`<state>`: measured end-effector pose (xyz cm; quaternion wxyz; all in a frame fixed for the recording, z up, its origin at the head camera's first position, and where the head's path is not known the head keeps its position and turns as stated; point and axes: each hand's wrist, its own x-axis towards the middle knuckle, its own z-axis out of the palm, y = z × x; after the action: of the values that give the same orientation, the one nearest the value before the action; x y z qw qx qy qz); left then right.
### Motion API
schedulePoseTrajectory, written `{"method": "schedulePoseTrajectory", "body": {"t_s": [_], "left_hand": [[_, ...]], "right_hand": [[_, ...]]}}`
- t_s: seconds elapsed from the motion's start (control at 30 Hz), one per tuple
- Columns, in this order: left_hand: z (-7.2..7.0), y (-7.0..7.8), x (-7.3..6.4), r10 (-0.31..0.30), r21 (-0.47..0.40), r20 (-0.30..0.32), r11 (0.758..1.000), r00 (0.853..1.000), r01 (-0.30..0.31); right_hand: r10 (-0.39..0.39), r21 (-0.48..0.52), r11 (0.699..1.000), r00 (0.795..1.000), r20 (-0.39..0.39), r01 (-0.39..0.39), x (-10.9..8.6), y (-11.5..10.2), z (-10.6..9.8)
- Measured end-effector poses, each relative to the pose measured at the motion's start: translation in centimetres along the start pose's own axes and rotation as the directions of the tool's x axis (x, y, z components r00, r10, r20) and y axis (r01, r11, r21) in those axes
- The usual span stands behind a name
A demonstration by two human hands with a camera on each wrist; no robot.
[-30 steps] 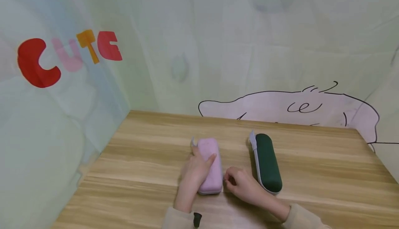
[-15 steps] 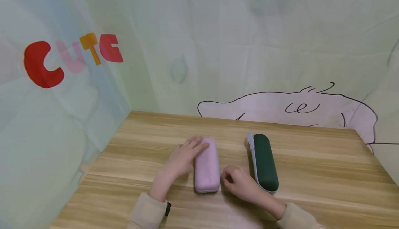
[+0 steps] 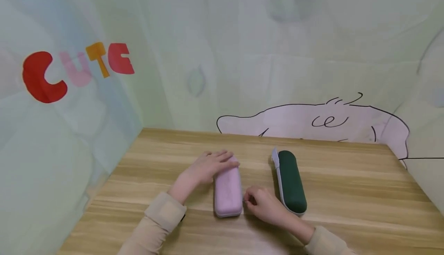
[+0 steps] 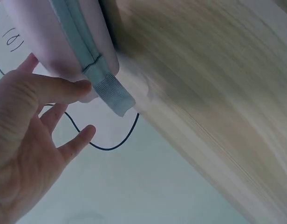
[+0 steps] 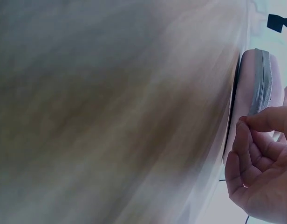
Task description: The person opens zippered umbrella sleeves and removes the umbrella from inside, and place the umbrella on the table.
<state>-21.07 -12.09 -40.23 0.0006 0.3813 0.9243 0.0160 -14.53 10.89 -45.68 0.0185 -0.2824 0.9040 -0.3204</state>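
A pink zip-up pencil case (image 3: 228, 193) lies lengthwise on the wooden table. Across its far end, my left hand (image 3: 211, 165) holds it, fingers over the top and thumb (image 4: 64, 89) at the zipped side by the grey fabric tab (image 4: 113, 95). At the case's right side, my right hand (image 3: 267, 205) pinches thumb and forefinger together right at the grey zipper (image 5: 262, 84); its zipper pull is mostly hidden by the fingertips. The other right fingers are curled in. A dark green case (image 3: 292, 183) with a grey tab lies beyond the right hand.
The wooden table (image 3: 333, 178) reaches back to a pale printed cloth (image 3: 243, 74) with a cartoon outline. Coloured letters mark the cloth on the left. The green case lies close beside my right wrist.
My left hand has left the pink case's left side, swung outward and settled over its far end. My right hand keeps its pinch beside the case. The view has shifted slightly.
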Motion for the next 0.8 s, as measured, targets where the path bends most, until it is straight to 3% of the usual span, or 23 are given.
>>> {"method": "schedulePoseTrajectory", "body": {"t_s": [0.27, 0.53, 0.8], "left_hand": [[0.18, 0.23, 0.61, 0.048, 0.056, 0.046, 0.997, 0.998, -0.050], [0.39, 0.27, 0.59, -0.001, 0.028, 0.064, 1.000, 0.998, -0.001], [0.65, 0.44, 0.97, -0.005, 0.030, 0.026, 1.000, 1.000, 0.004]], "right_hand": [[0.027, -0.002, 1.000, 0.999, 0.017, -0.027, 0.08, 0.07, 0.10], [0.028, -0.005, 1.000, 1.000, 0.010, -0.028, 0.02, 0.33, -0.10], [0.010, -0.029, 1.000, 1.000, -0.020, -0.011, -0.11, 0.51, -0.36]]}}
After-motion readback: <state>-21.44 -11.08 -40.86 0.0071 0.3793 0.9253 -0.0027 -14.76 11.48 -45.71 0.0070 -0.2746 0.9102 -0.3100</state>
